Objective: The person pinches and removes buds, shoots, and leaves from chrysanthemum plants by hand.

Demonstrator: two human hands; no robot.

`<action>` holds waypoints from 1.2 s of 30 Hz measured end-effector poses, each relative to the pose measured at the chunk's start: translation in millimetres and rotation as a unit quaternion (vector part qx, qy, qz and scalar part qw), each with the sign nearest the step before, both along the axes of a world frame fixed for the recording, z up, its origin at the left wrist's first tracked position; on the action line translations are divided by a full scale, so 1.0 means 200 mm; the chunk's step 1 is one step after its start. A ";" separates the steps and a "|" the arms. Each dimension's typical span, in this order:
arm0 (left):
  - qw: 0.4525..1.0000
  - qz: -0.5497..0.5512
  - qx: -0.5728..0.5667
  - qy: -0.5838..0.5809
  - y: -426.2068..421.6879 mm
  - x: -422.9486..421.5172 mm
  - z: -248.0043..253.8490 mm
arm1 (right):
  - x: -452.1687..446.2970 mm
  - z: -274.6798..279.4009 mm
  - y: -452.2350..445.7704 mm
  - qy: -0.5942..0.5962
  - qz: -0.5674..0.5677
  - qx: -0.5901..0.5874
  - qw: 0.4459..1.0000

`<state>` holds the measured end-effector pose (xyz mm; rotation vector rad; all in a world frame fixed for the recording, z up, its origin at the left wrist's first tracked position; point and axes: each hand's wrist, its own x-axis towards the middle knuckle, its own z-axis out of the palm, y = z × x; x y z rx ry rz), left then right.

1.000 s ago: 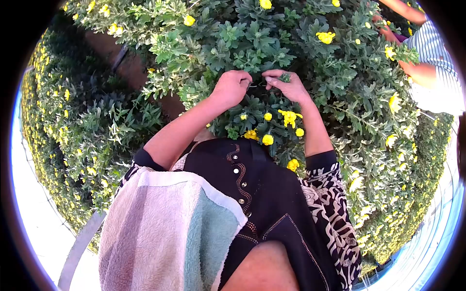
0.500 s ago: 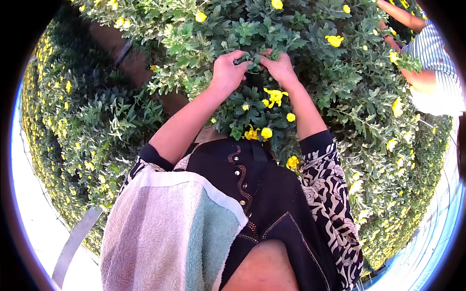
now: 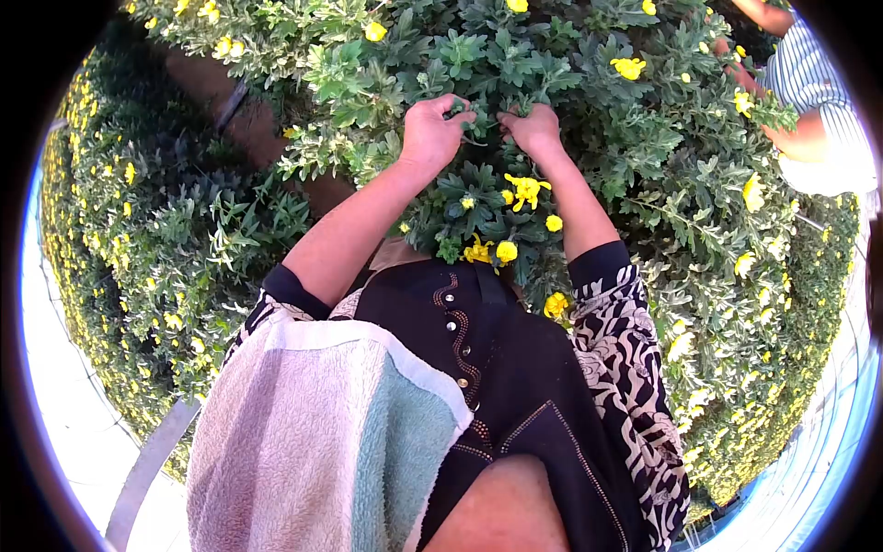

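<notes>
Among the green chrysanthemum leaves, my left hand [image 3: 433, 132] pinches a small green sprig [image 3: 457, 110] between thumb and fingers. To its right my right hand [image 3: 533, 129] is closed at the foliage, with its fingertips partly behind leaves; what it holds is too small to make out. A narrow gap separates the two hands. Just below my right hand is a spidery yellow flower [image 3: 527, 191], and lower down sits a round yellow bloom [image 3: 507, 252]. Leafy shoots [image 3: 460, 51] rise beyond both hands.
At the upper right is another person in a striped top [image 3: 809, 74], with arms reaching into the plants. A striped towel [image 3: 313, 423] hangs over my front. Brown soil [image 3: 253, 129] shows at the upper left. A grey curved strip [image 3: 156, 469] is at the lower left.
Since a second ago my hands have moved up into the foliage, and my right hand has turned more downward. The left fingers now pinch a sprig. The other person's arms have shifted slightly.
</notes>
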<state>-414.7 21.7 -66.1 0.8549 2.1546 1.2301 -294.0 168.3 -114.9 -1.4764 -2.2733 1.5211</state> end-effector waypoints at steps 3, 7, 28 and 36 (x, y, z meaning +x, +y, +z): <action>1.000 0.012 -0.018 -0.014 0.02 -0.01 0.06 | 0.04 0.09 0.00 0.013 -0.063 -0.036 0.997; 0.997 0.038 -0.056 -0.029 0.06 0.00 0.08 | 0.08 0.22 -0.02 0.288 -0.018 -0.195 0.937; 0.997 0.023 0.021 -0.066 0.03 0.04 0.02 | 0.06 0.21 -0.07 0.321 -0.063 -0.231 0.916; 0.998 0.006 0.009 -0.069 0.04 0.07 0.04 | 0.02 0.14 -0.10 0.237 -0.125 -0.160 0.950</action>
